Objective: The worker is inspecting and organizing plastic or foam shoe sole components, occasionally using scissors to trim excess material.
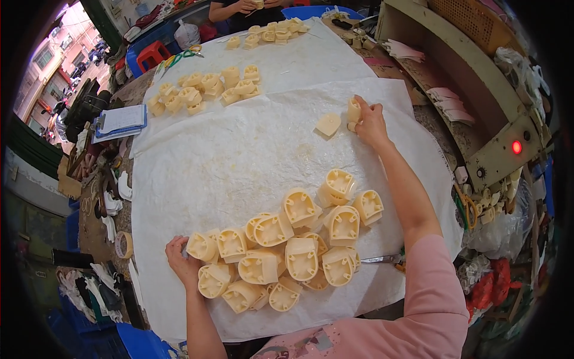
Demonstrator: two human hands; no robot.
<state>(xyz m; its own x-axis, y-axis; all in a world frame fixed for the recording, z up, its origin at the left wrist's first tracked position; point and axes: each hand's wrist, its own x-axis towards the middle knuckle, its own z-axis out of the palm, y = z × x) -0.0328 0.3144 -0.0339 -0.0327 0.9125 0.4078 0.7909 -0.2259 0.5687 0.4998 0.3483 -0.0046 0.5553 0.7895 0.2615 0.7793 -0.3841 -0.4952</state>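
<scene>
My right hand, reached to the far right of the white cloth, grips a cream moulded plastic piece standing on edge. Just left of it lies another cream piece, its smooth rounded face up. Near me sits a heap of similar hollow, D-shaped pieces, many with their open sides and inner pegs showing. At the heap's left end my left hand rests beside a cream piece, fingers bent loosely and partly hidden; it appears to touch that piece without gripping it.
More cream pieces lie in a far-left group, others before a person across the table. A metal blade pokes out right of the heap. A machine with a lit red lamp borders the right; a clipboard lies left.
</scene>
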